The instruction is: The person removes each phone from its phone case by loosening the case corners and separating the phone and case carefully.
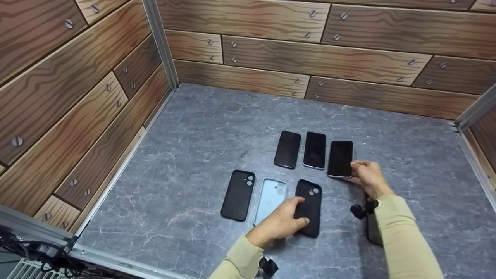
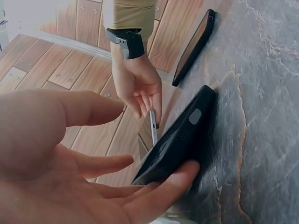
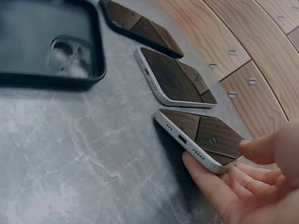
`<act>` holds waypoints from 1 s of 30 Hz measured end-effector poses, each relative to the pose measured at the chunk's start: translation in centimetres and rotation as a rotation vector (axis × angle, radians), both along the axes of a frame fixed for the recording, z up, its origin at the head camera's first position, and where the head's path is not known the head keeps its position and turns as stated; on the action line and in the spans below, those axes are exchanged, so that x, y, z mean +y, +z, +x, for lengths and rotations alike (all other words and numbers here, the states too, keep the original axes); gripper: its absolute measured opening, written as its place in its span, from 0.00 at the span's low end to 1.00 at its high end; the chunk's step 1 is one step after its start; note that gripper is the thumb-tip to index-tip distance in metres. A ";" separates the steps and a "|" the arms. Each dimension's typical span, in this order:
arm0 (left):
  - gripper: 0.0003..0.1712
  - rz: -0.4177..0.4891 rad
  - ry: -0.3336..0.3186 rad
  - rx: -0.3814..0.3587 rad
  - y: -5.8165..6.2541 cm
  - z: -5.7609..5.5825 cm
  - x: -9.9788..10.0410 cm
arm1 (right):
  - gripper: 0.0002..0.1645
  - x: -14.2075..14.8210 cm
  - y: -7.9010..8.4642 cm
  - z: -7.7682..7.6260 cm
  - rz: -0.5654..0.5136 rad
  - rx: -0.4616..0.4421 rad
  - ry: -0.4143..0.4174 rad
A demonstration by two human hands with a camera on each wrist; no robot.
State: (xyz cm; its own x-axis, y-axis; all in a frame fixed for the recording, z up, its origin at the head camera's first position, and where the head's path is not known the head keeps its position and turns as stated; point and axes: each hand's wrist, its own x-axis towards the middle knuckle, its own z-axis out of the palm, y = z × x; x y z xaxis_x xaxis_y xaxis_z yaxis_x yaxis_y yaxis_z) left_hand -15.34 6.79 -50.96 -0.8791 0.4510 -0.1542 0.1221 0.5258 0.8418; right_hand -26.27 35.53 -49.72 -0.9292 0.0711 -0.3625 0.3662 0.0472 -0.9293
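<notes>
My right hand [image 1: 370, 176] grips the right edge of a phone [image 1: 341, 159] with a black screen and silver frame. The thumb lies at the screen's edge and the fingers are underneath; in the right wrist view that phone [image 3: 201, 135] is tilted slightly off the surface. My left hand [image 1: 283, 221] is at a black phone case [image 1: 312, 209] lying with its hollow side up. In the left wrist view its fingers [image 2: 163, 196] touch the side of the case [image 2: 180, 135], and the thumb stands apart from it. A light blue case [image 1: 267, 199] is partly hidden under the left hand.
Another black case [image 1: 238, 195] lies at the left. Two more phones [image 1: 287, 149], [image 1: 314, 150] lie in the back row. A dark phone-shaped thing [image 1: 374, 230] is partly covered by the right forearm. Plank-patterned walls [image 1: 248, 46] enclose the grey marbled surface [image 1: 174, 155].
</notes>
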 end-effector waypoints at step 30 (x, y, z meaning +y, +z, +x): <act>0.32 0.058 0.026 0.077 1.0 0.7 -0.2 | 0.31 0.9 1.2 2.2 0.245 0.116 0.028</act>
State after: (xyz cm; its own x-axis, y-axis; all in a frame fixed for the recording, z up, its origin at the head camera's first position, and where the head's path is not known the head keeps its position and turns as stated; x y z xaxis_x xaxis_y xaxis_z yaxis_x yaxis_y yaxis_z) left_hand -14.69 6.62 -49.95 -0.8988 0.4343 -0.0605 0.1742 0.4804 0.8596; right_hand -24.07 36.38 -48.55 -0.9663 0.1177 -0.2291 0.2538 0.2846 -0.9244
